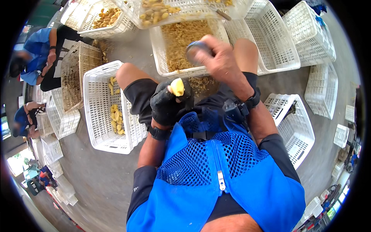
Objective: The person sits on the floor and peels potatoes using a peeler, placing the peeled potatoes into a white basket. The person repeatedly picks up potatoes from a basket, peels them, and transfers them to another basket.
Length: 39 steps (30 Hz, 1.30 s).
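My left hand point(166, 101), in a black glove, grips a pale yellow peeled root piece point(177, 87), probably ginger, above my lap. My bare right hand point(223, 62) is closed around a dark, rounded tool point(200, 52) that motion blur keeps from being identified. It is held up and to the right of the root piece, apart from it. Under the tool is a white plastic crate point(158, 62) with brown-yellow peelings point(187, 37) in it. Beside my left knee, peeled yellow pieces point(116, 119) lie in another white crate point(101, 139).
Ahead, a raised crate point(191, 18) holds unpeeled roots point(155, 13) and a knife point(222, 14). White crates point(274, 37) stand at the right, another point(298, 139) by my right elbow. A brown-stained crate point(71, 75) and a seated person point(40, 55) are at the left.
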Available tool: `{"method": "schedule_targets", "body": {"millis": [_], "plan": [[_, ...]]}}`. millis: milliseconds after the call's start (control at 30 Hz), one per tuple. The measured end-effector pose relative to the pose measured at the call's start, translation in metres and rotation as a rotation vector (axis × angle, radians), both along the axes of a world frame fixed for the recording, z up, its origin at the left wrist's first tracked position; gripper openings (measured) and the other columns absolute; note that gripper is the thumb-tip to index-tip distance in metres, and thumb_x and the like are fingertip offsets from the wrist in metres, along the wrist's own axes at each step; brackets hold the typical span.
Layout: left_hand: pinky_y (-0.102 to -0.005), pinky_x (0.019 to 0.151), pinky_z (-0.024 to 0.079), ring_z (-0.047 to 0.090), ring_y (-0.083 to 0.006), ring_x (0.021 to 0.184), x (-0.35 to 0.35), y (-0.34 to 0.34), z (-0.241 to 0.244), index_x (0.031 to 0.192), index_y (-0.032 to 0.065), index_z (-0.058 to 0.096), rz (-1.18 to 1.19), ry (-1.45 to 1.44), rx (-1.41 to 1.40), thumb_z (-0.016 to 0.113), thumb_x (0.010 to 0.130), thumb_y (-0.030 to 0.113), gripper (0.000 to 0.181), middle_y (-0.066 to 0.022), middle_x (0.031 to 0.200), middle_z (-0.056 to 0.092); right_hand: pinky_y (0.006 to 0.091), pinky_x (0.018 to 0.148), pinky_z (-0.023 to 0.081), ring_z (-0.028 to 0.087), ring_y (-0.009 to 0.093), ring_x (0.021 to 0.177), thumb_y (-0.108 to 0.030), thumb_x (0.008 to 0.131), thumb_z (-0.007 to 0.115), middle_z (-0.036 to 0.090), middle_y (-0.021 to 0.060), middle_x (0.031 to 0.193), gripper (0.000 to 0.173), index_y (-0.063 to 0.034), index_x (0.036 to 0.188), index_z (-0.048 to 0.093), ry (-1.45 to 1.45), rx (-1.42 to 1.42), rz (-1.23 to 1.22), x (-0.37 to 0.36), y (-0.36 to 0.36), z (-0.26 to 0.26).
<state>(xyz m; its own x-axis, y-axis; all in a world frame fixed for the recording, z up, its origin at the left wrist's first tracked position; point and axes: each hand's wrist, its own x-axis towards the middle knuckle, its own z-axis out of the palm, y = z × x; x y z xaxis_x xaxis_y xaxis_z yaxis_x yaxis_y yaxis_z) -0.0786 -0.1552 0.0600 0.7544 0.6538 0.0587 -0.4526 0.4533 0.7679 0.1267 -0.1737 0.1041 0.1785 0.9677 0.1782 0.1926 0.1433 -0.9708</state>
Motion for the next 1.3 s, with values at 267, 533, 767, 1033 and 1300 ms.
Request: {"method": "schedule_targets", "body": {"millis": [267,533,767,1033,1300], "plan": [[-0.0284,0.056,0.045,0.054,-0.0172,0.061,0.003,0.000,0.000,0.079,-0.0012,0.056,0.010,-0.012,-0.010,0.049,0.100,0.025,0.034,-0.0066,0.069,0.054,0.0278,0.067,0.047,0.055,0.009,0.072,-0.019,0.086,0.072,0.063,0.0032,0.075,0.018,-0.0012,0.089,0.068,0.014,-0.020,0.355,-0.009,-0.005,0.026],[-0.0282,0.057,0.043,0.052,-0.0147,0.062,-0.002,0.005,-0.013,0.079,0.0015,0.053,-0.010,-0.018,-0.059,0.050,0.098,0.040,0.043,-0.0032,0.069,0.051,0.0218,0.060,0.042,0.050,0.003,0.069,-0.017,0.091,0.070,0.059,-0.0039,0.075,0.016,-0.0021,0.089,0.065,0.169,-0.076,0.119,0.000,-0.008,0.021],[-0.0296,0.054,0.040,0.049,-0.0171,0.060,-0.002,-0.005,-0.003,0.078,0.0044,0.054,0.168,0.352,0.174,0.060,0.090,0.043,0.041,-0.0022,0.066,0.047,0.0256,0.061,0.043,0.051,0.007,0.069,-0.016,0.088,0.071,0.058,0.0012,0.071,0.017,-0.0005,0.090,0.064,-0.002,-0.019,0.231,-0.014,-0.007,0.010],[-0.0282,0.062,0.044,0.056,-0.0176,0.067,0.000,0.007,-0.001,0.087,-0.0013,0.060,0.036,0.047,-0.002,0.062,0.087,0.044,0.045,-0.0054,0.073,0.056,0.0187,0.046,0.037,0.048,0.001,0.053,-0.024,0.094,0.068,0.058,-0.0027,0.067,0.022,-0.0035,0.088,0.063,0.272,-0.070,0.083,-0.009,-0.015,0.000],[-0.0282,0.076,0.050,0.061,-0.0156,0.081,-0.003,0.007,-0.001,0.109,-0.0069,0.066,0.263,0.240,0.177,0.066,0.085,0.017,0.034,-0.0075,0.090,0.066,0.0200,0.052,0.041,0.050,0.002,0.060,-0.026,0.093,0.069,0.062,-0.0011,0.073,0.027,-0.0006,0.088,0.064,0.375,-0.210,0.119,-0.016,-0.024,0.006]]}}
